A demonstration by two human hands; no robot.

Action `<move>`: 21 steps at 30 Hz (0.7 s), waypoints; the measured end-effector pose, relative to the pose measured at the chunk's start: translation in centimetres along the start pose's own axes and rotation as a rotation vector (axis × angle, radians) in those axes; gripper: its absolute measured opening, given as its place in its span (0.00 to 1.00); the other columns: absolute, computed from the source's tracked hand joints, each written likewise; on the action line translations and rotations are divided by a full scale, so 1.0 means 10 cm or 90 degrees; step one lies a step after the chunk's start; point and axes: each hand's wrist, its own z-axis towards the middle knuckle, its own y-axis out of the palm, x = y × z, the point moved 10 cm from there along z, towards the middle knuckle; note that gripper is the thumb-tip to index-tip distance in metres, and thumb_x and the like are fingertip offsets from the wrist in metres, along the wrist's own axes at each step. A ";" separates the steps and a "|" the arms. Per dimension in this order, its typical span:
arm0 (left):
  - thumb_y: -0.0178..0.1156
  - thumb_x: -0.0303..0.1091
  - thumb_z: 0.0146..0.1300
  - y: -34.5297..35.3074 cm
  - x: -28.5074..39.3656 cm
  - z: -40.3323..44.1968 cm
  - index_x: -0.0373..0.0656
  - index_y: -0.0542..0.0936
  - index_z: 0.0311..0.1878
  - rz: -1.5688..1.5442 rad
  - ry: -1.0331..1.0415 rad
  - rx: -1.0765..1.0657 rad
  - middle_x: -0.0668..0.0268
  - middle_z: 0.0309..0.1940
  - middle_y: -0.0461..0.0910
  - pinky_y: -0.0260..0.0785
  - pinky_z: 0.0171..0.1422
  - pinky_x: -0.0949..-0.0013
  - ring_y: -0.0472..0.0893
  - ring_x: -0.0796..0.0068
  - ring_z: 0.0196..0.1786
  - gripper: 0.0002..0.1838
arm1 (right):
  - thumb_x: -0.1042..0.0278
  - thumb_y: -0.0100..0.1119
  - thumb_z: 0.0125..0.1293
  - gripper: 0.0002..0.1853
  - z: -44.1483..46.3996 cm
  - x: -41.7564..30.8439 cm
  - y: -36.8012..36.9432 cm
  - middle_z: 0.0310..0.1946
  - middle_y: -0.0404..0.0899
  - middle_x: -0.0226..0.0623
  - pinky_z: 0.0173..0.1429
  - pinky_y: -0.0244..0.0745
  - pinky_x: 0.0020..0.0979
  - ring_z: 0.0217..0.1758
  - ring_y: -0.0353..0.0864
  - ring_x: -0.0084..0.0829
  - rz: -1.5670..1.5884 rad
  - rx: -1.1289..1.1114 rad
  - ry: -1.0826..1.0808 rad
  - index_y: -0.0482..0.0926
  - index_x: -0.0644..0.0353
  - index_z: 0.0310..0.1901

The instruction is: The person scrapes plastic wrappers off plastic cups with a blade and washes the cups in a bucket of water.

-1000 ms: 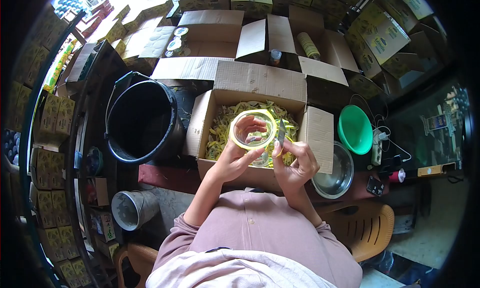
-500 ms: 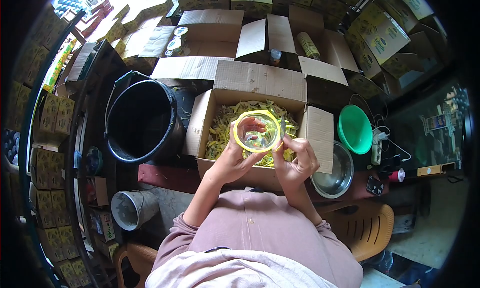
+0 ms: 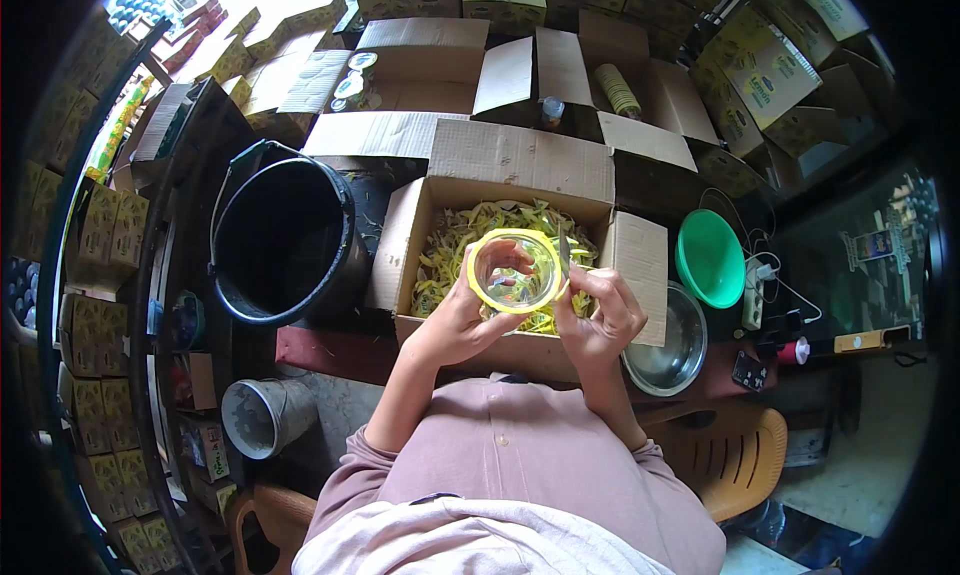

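My left hand (image 3: 452, 323) is wrapped round a clear plastic cup (image 3: 543, 273) with a yellow rim, its mouth turned up toward me. Fingers show through the clear wall. In my right hand (image 3: 606, 317) a small knife (image 3: 564, 248) is pinched, its blade pointing up and lying at the right side of the yellow rim. Both hands are above an open cardboard box (image 3: 522, 160) filled with yellow-green strips and trimmings (image 3: 455, 230).
A big black bucket (image 3: 350, 240) stands left of the box. To the right are a green bowl (image 3: 710, 258), a metal bowl (image 3: 665, 350) and a phone (image 3: 750, 371). Behind are open cartons (image 3: 425, 37), one with stacked cups (image 3: 617, 91). A grey bucket (image 3: 268, 420) is lower left.
The cup has tipped slightly and sits a little lower. My right hand has shifted slightly right, with the knife still at the rim's right side.
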 end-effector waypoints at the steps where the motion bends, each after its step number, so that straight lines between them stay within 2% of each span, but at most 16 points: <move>1: 0.61 0.28 0.51 0.00 0.00 0.00 0.38 0.55 0.60 0.016 0.002 -0.005 0.59 0.51 0.64 0.58 0.61 0.68 0.67 0.69 0.56 0.34 | 0.83 0.61 0.43 0.13 0.01 0.00 0.00 0.23 0.76 0.35 0.32 0.75 0.26 0.25 0.78 0.28 0.004 -0.007 -0.003 0.79 0.60 0.34; 3: 0.61 0.28 0.50 -0.01 0.01 -0.01 0.37 0.57 0.59 0.049 0.005 -0.016 0.60 0.51 0.65 0.58 0.61 0.69 0.67 0.69 0.55 0.33 | 0.83 0.61 0.42 0.13 0.01 0.00 0.01 0.23 0.76 0.35 0.31 0.74 0.26 0.25 0.77 0.28 0.009 -0.017 -0.005 0.80 0.60 0.33; 15: 0.61 0.30 0.46 -0.01 0.06 0.00 0.36 0.63 0.55 -0.063 -0.017 -0.039 0.61 0.46 0.69 0.63 0.56 0.69 0.72 0.71 0.49 0.31 | 0.84 0.62 0.41 0.14 0.03 -0.03 0.02 0.22 0.75 0.35 0.29 0.73 0.25 0.24 0.76 0.27 0.023 -0.047 -0.021 0.80 0.59 0.33; 18: 0.61 0.29 0.46 -0.01 0.10 0.01 0.37 0.64 0.55 -0.008 -0.001 -0.055 0.61 0.45 0.69 0.63 0.56 0.69 0.72 0.72 0.48 0.30 | 0.84 0.63 0.41 0.14 0.04 -0.03 0.02 0.22 0.75 0.35 0.29 0.72 0.24 0.23 0.76 0.27 0.023 -0.052 -0.025 0.80 0.59 0.33; 21: 0.64 0.27 0.42 0.07 0.10 0.01 0.36 0.62 0.56 -0.039 -0.027 -0.107 0.62 0.48 0.67 0.61 0.57 0.69 0.70 0.74 0.51 0.34 | 0.84 0.63 0.41 0.14 0.06 -0.03 0.03 0.21 0.75 0.35 0.28 0.72 0.24 0.23 0.76 0.27 0.022 -0.067 -0.028 0.80 0.60 0.33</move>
